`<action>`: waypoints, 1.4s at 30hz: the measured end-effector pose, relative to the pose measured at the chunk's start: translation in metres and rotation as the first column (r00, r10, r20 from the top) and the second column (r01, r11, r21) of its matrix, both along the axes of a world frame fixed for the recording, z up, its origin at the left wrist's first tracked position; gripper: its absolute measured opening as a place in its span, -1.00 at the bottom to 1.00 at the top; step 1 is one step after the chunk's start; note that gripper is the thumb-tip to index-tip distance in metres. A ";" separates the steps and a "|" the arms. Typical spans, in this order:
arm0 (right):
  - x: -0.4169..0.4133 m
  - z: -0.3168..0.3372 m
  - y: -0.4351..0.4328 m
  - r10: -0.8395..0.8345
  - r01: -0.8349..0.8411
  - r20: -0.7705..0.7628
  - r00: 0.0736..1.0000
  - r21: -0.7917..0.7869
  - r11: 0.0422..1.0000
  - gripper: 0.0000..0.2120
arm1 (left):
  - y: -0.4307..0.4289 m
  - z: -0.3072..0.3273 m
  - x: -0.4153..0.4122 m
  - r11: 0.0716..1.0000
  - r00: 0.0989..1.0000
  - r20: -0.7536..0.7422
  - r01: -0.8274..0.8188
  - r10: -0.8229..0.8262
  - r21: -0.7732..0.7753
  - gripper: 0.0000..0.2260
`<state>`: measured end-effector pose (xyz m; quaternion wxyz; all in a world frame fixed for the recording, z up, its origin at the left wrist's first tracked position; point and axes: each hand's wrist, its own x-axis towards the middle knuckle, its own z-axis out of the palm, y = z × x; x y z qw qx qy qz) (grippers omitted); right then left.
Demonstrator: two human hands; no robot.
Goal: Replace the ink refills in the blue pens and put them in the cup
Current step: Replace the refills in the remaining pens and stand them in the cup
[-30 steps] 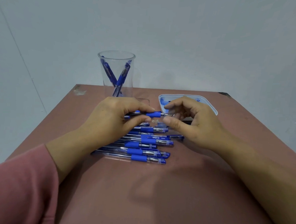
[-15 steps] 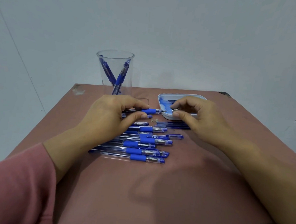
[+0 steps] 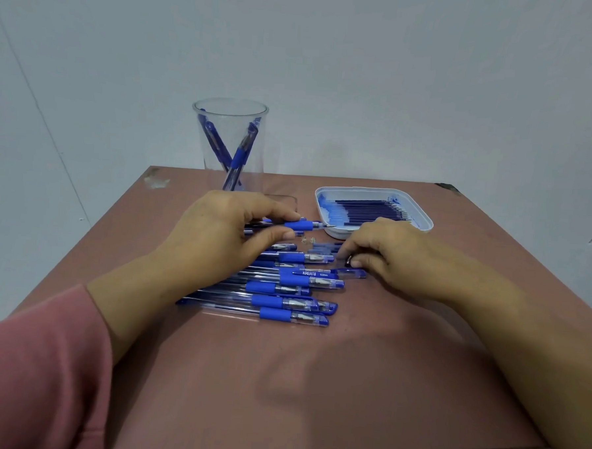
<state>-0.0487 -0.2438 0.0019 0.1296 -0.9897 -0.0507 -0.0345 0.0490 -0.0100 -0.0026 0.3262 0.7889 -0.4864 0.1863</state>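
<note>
The left hand (image 3: 225, 234) pinches a blue pen (image 3: 299, 224) between thumb and first finger, just above the frame's centre, its tip toward the white tray (image 3: 365, 190) of refills (image 3: 367, 209). The right hand (image 3: 392, 257), fingers curled, pinches a small dark piece (image 3: 349, 260) low over the table (image 3: 314, 379). More pens (image 3: 284, 282) lie at centre; the cup (image 3: 260, 153) stands above them

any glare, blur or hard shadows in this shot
Head view: soft, even light, only a faint diffuse shadow on the table; no strong glare on the cup; the print on the pens reads sharp, while the near sleeve looks soft.
</note>
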 end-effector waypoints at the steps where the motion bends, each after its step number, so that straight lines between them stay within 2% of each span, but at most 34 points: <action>1: -0.001 0.000 0.000 0.003 -0.003 -0.001 1.000 0.013 1.000 -0.79 | 0.000 0.000 0.000 1.000 1.000 0.000 0.002 -0.002 0.003 -0.67; 6: 0.001 0.002 -0.003 0.002 -0.007 0.097 0.995 0.055 0.998 -0.75 | 0.000 0.000 0.000 1.000 1.000 -0.010 0.012 -0.012 -0.007 -0.68; 10: -0.003 0.003 0.002 0.017 -0.100 0.303 0.953 0.260 0.961 -0.66 | -0.001 -0.001 0.000 1.000 1.000 -0.014 0.025 -0.026 -0.015 -0.69; 14: -0.005 -0.002 0.021 0.055 -0.194 0.346 0.937 0.383 0.903 -0.77 | -0.001 0.000 -0.002 0.998 0.999 -0.001 0.049 -0.049 -0.034 -0.73; 18: -0.003 -0.003 0.022 0.014 -0.198 0.408 0.913 0.413 0.889 -0.79 | -0.001 0.001 -0.003 0.998 0.998 0.003 0.055 -0.055 -0.031 -0.71; 22: -0.006 -0.001 0.011 -0.040 -0.153 0.404 0.914 0.434 0.888 -0.86 | -0.001 0.000 -0.002 0.998 0.999 -0.016 0.041 -0.042 -0.040 -0.69; 27: -0.006 0.000 0.019 0.015 -0.200 0.386 0.923 0.444 0.873 -0.69 | -0.001 0.001 -0.004 0.998 0.999 -0.020 0.046 -0.046 -0.032 -0.69; 31: -0.006 0.000 0.012 -0.024 -0.151 0.379 0.925 0.426 0.892 -0.70 | -0.001 0.000 -0.003 0.999 0.999 -0.025 0.034 -0.035 -0.022 -0.69; 38: -0.005 -0.001 0.016 0.031 -0.203 0.391 0.920 0.408 0.890 -0.70 | -0.002 -0.001 -0.004 0.999 0.999 -0.028 0.040 -0.041 -0.010 -0.68; 42: -0.004 -0.002 0.008 0.004 -0.170 0.389 0.921 0.395 0.903 -0.73 | 0.000 -0.001 -0.001 1.000 0.999 -0.037 0.019 -0.019 0.012 -0.70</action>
